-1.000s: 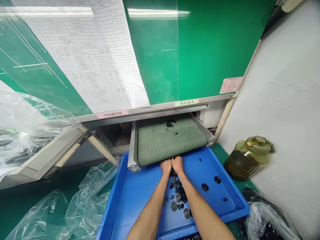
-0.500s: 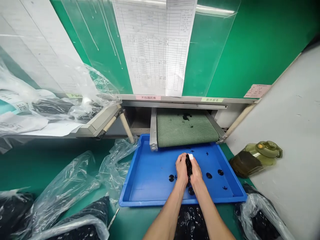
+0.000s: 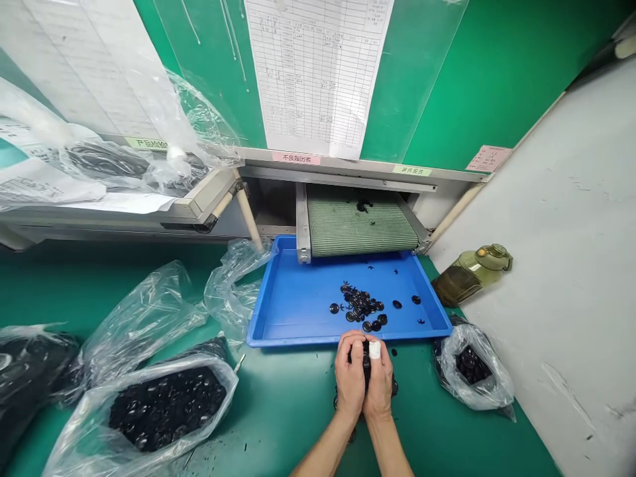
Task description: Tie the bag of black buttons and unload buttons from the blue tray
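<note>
My left hand (image 3: pixel 350 374) and my right hand (image 3: pixel 378 377) are cupped together around a clump of small black parts (image 3: pixel 366 361), just in front of the blue tray (image 3: pixel 293 341). A white wrap covers one fingertip of my right hand. More black parts show on the table beneath and beside my hands. Inside the tray lies a loose pile of black round parts (image 3: pixel 362 303), with a few scattered discs and small star-shaped bits around it.
A green mesh conveyor (image 3: pixel 358 232) ends over the tray's back edge. Open bags of black parts stand at left (image 3: pixel 169 407) and right (image 3: pixel 473 364). A green bottle (image 3: pixel 470 271) leans by the right wall. Crumpled clear plastic (image 3: pixel 144 318) lies left of the tray.
My hands have moved from over the tray to in front of its near edge. A pile of black parts now lies in the tray. The view has tilted down.
</note>
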Demonstrator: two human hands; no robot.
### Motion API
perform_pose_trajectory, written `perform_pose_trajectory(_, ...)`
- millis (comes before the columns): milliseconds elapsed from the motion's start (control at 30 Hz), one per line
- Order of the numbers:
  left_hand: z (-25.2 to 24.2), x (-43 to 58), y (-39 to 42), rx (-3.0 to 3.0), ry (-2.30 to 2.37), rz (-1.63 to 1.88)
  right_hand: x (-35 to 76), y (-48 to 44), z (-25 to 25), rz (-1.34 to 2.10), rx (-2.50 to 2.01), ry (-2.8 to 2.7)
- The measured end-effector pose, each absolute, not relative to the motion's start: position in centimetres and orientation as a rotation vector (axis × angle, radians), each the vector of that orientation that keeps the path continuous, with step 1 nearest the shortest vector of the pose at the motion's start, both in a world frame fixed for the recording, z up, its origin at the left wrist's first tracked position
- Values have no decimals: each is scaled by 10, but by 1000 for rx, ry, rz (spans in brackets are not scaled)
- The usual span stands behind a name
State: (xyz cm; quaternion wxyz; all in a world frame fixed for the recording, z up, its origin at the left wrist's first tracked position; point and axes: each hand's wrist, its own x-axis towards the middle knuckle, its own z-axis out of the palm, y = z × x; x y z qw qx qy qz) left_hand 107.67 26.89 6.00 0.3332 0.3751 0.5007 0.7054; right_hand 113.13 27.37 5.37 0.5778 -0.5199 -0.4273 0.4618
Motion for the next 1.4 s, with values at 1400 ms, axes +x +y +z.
perform_pose_trajectory(1400,100,816,71,632,2397,1563,927,246,98,633,-689,-2438)
